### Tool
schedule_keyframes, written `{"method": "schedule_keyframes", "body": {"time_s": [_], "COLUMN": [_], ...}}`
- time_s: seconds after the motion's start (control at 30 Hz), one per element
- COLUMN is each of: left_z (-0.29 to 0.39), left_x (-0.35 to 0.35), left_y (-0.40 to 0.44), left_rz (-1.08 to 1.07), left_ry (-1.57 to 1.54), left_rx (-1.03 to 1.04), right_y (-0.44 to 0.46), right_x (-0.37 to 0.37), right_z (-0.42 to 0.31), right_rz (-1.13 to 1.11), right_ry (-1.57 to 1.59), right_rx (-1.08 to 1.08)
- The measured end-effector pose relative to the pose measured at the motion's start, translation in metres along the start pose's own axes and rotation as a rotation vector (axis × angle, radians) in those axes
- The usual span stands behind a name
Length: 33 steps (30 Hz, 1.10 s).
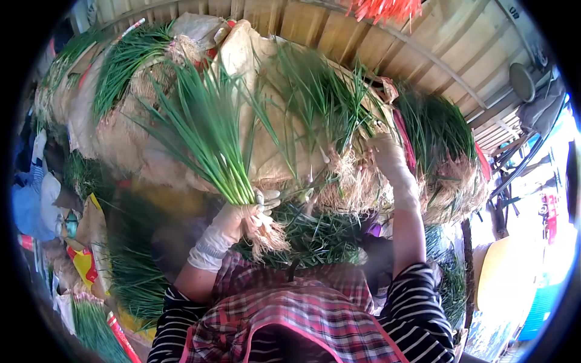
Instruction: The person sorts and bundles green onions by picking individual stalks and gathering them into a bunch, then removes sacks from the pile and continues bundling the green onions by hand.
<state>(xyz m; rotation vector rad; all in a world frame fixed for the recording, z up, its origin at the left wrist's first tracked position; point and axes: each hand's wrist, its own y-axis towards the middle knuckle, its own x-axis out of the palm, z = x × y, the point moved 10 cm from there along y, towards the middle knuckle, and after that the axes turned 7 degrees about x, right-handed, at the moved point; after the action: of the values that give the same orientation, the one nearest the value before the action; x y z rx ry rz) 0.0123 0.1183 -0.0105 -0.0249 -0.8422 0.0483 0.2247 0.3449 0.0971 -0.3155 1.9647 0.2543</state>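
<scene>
So the bunch of green onions is up in the left hand, at the near edge of the sacking. Long axis runs away from the person and leans left: roots nearest the apron, leaf tips on the far side. Can't tell if the leaves touch the sacking. Looks pretty fresh tbh: long deep-green leaves fanning out at the top, paler stalks packed tight lower down, then a shaggy tan beard of roots.

Left hand's in a pale glove, curled closed round the stalk bases, roots poking out underneath. Right hand, also gloved, has its fingers bent at the loose onions on the sacking; can't tell if it's actually gripping any.

Another pile sits just right of that hand, roots facing the person, and there's a bundle back left. Cut-looking greens lie below the near edge, and ridged wall panels run behind.
</scene>
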Motion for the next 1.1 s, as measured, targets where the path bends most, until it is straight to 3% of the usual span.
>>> {"method": "schedule_keyframes", "body": {"time_s": [0.07, 0.13, 0.17, 0.2, 0.23, 0.27, 0.33, 0.43, 0.47, 0.53, 0.57, 0.6, 0.67, 0.73, 0.77, 0.83, 0.87, 0.9, 0.93, 0.97, 1.0, 1.03, 1.1], "left_z": [-0.004, -0.018, -0.024, -0.031, -0.040, -0.041, -0.042, -0.042, -0.047, -0.049, -0.051, -0.060, -0.059, -0.054, -0.055, -0.051, -0.040, -0.030, -0.036, -0.038, -0.037, -0.035, -0.041], "left_x": [0.009, 0.009, 0.006, 0.001, -0.008, -0.005, -0.012, -0.028, -0.027, -0.025, -0.022, -0.017, -0.009, -0.017, -0.023, -0.018, -0.007, 0.008, -0.014, -0.020, -0.025, -0.030, -0.044], "left_y": [-0.003, 0.000, 0.002, 0.004, 0.003, -0.002, -0.003, -0.011, -0.009, 0.008, 0.015, 0.014, 0.012, 0.017, 0.014, 0.021, 0.024, 0.026, 0.023, 0.021, 0.019, 0.015, 0.008], "left_rz": [-0.061, -0.054, -0.017, 0.019, 0.091, 0.136, 0.121, 0.282, 0.300, 0.241, 0.280, 0.223, 0.211, 0.196, 0.201, 0.264, 0.251, 0.114, 0.268, 0.264, 0.259, 0.287, 0.235], "left_ry": [-0.121, -0.198, -0.192, -0.184, -0.179, -0.146, -0.147, -0.089, -0.099, 0.019, -0.053, -0.047, -0.063, -0.066, -0.076, -0.127, -0.150, -0.099, 0.012, 0.036, 0.064, 0.021, 0.013], "left_rx": [-0.102, -0.174, -0.174, -0.173, -0.207, -0.252, -0.216, -0.298, -0.338, -0.277, -0.221, -0.334, -0.361, -0.324, -0.310, -0.263, -0.211, -0.234, -0.251, -0.251, -0.249, -0.233, -0.251], "right_y": [-0.025, -0.030, -0.030, -0.029, -0.022, -0.015, 0.013, -0.025, -0.020, -0.014, -0.011, -0.001, 0.034, -0.002, -0.023, -0.071, -0.083, -0.101, -0.116, -0.131, -0.134, -0.123, -0.114], "right_x": [-0.041, -0.015, 0.005, 0.024, 0.045, 0.062, 0.103, 0.062, 0.077, 0.066, 0.069, 0.076, 0.115, 0.050, 0.041, 0.043, 0.078, 0.104, 0.115, 0.123, 0.135, 0.129, 0.074], "right_z": [-0.008, -0.025, -0.042, -0.071, -0.073, -0.065, -0.035, -0.059, -0.039, -0.046, -0.056, -0.056, -0.027, -0.064, -0.085, -0.125, -0.119, -0.130, -0.132, -0.138, -0.131, -0.120, -0.147], "right_rz": [0.399, 0.183, 0.192, 0.064, 0.160, 0.082, -0.143, -0.187, -0.170, 0.095, 0.049, 0.151, -0.133, 0.312, 0.106, 0.124, -0.039, -0.050, -0.064, -0.083, -0.238, -0.206, 0.050], "right_ry": [0.234, 0.392, 0.323, 0.126, -0.056, -0.187, -0.199, 0.814, 0.858, 0.332, 0.104, -0.221, -0.415, 0.175, 0.342, 0.435, 0.329, 0.173, 0.311, 0.447, 0.495, 0.595, 0.525], "right_rx": [-0.184, -0.037, -0.127, -0.170, -0.161, 0.061, 0.063, 0.120, 0.141, -0.004, 0.116, 0.129, 0.191, -0.226, -0.103, -0.354, -0.248, -0.359, -0.399, -0.441, -0.361, -0.268, -0.441]}}
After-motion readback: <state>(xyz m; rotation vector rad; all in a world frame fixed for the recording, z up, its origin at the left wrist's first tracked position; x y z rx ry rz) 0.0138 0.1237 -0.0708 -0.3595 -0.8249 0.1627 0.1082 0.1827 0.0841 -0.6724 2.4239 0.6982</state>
